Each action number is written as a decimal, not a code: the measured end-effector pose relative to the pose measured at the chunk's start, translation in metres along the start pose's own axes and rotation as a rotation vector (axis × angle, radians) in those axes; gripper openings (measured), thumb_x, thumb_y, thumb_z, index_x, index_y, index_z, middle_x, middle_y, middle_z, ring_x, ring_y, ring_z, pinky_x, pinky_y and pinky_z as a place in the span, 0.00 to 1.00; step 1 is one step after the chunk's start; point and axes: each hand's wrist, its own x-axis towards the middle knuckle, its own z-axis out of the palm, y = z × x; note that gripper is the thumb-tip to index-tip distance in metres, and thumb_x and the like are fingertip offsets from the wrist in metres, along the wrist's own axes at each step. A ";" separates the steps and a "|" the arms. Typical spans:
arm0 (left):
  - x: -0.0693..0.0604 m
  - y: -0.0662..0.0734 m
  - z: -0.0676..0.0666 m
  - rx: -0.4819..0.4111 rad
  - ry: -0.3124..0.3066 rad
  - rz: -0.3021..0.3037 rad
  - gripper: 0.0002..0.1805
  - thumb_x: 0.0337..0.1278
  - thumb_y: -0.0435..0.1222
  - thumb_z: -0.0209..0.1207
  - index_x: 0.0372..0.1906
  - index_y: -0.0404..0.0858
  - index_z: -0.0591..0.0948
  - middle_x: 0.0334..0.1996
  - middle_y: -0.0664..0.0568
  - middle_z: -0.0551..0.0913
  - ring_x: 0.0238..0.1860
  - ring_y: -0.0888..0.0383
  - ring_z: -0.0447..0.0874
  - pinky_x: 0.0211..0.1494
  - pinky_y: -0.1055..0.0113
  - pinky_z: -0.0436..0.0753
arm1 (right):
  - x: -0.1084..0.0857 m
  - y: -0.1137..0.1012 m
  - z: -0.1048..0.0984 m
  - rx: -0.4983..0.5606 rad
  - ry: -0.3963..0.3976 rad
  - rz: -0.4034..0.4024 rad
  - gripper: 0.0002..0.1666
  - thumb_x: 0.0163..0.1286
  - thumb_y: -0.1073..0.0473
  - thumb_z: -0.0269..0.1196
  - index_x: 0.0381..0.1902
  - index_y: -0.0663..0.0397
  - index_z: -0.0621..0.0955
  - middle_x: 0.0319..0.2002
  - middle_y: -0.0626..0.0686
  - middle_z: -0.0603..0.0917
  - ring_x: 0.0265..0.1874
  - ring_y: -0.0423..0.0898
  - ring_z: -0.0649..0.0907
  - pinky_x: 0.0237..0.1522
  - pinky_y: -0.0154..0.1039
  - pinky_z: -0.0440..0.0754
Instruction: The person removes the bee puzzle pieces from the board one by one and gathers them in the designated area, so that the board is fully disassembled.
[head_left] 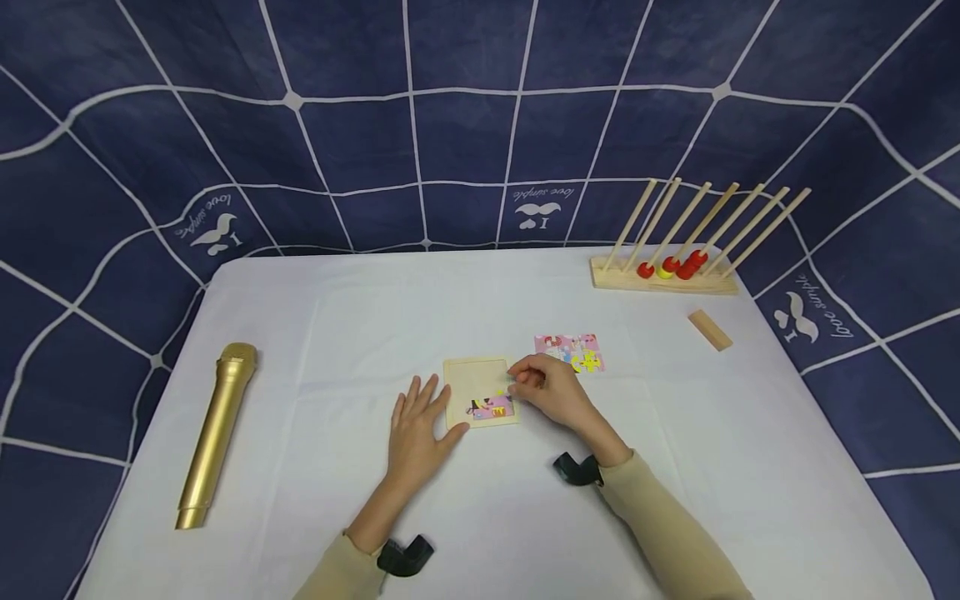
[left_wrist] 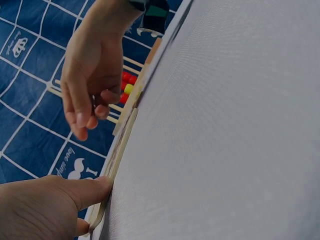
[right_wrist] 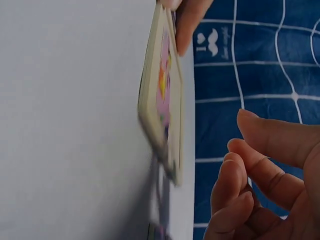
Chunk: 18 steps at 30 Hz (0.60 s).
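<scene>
A shallow wooden puzzle tray [head_left: 467,373] lies flat on the table, with joined pink puzzle pieces [head_left: 492,407] in its lower part. My left hand [head_left: 417,435] is spread at the tray's left side, its thumb touching the lower left corner. The left wrist view also shows the left thumb [left_wrist: 92,191] against the tray's edge. Over the tray's right edge hovers my right hand [head_left: 553,392], fingers loosely bent. In the right wrist view its thumb and forefinger stand apart, with nothing visible between them. More pink and yellow puzzle pieces [head_left: 587,360] lie just beyond, partly covered by that hand.
A gold microphone [head_left: 216,435] lies at the table's left. At the back right stands a wooden peg rack [head_left: 663,282] with several upright rods and red and yellow beads. A small wooden block [head_left: 710,330] lies in front of it. White cloth [head_left: 330,333] covers the table.
</scene>
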 end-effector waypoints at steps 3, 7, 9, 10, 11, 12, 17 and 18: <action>0.000 0.000 0.000 0.008 0.009 0.010 0.36 0.47 0.46 0.72 0.60 0.32 0.78 0.68 0.37 0.70 0.74 0.36 0.57 0.73 0.38 0.54 | 0.001 -0.007 0.008 0.003 -0.042 -0.060 0.12 0.57 0.65 0.72 0.40 0.59 0.85 0.30 0.50 0.82 0.26 0.39 0.76 0.29 0.29 0.74; 0.000 0.000 0.001 0.014 0.010 0.020 0.36 0.47 0.47 0.72 0.60 0.32 0.78 0.68 0.37 0.70 0.73 0.35 0.58 0.73 0.38 0.55 | 0.003 -0.012 0.018 0.009 -0.073 -0.095 0.14 0.57 0.63 0.73 0.41 0.59 0.85 0.32 0.53 0.83 0.25 0.38 0.76 0.29 0.30 0.74; 0.000 0.000 0.000 0.016 0.007 0.021 0.36 0.47 0.47 0.71 0.60 0.32 0.78 0.68 0.37 0.70 0.73 0.35 0.58 0.73 0.37 0.55 | 0.003 -0.013 0.023 0.013 -0.083 -0.091 0.15 0.56 0.62 0.73 0.42 0.59 0.85 0.33 0.53 0.83 0.25 0.37 0.76 0.28 0.29 0.74; 0.000 0.000 0.000 0.017 0.006 0.021 0.36 0.47 0.47 0.71 0.60 0.32 0.78 0.68 0.37 0.70 0.73 0.35 0.58 0.73 0.37 0.55 | 0.003 -0.013 0.025 0.014 -0.087 -0.088 0.15 0.56 0.62 0.73 0.42 0.59 0.85 0.33 0.53 0.82 0.25 0.37 0.76 0.28 0.29 0.74; 0.000 0.000 0.000 0.019 0.007 0.022 0.36 0.47 0.46 0.71 0.60 0.32 0.78 0.68 0.37 0.70 0.73 0.35 0.58 0.73 0.37 0.55 | 0.003 -0.013 0.027 0.011 -0.090 -0.082 0.15 0.56 0.62 0.73 0.42 0.58 0.85 0.33 0.52 0.82 0.25 0.37 0.76 0.28 0.29 0.74; 0.000 0.000 0.000 0.022 0.003 0.019 0.36 0.48 0.47 0.71 0.60 0.32 0.78 0.68 0.37 0.70 0.73 0.35 0.58 0.73 0.38 0.55 | 0.003 -0.013 0.029 0.007 -0.094 -0.076 0.16 0.55 0.62 0.74 0.42 0.58 0.85 0.33 0.52 0.82 0.25 0.37 0.75 0.27 0.29 0.73; 0.000 0.001 -0.001 0.026 -0.008 0.013 0.36 0.48 0.47 0.71 0.61 0.32 0.78 0.69 0.38 0.70 0.74 0.36 0.57 0.73 0.38 0.54 | 0.003 -0.011 0.037 -0.022 -0.117 -0.070 0.16 0.54 0.62 0.74 0.42 0.58 0.84 0.32 0.50 0.80 0.25 0.36 0.75 0.29 0.28 0.73; 0.001 0.001 -0.001 0.025 -0.012 0.011 0.35 0.49 0.47 0.71 0.61 0.33 0.78 0.69 0.38 0.70 0.74 0.36 0.57 0.74 0.38 0.54 | 0.003 -0.011 0.038 -0.029 -0.123 -0.074 0.16 0.54 0.62 0.74 0.41 0.59 0.84 0.32 0.50 0.80 0.26 0.36 0.75 0.29 0.28 0.74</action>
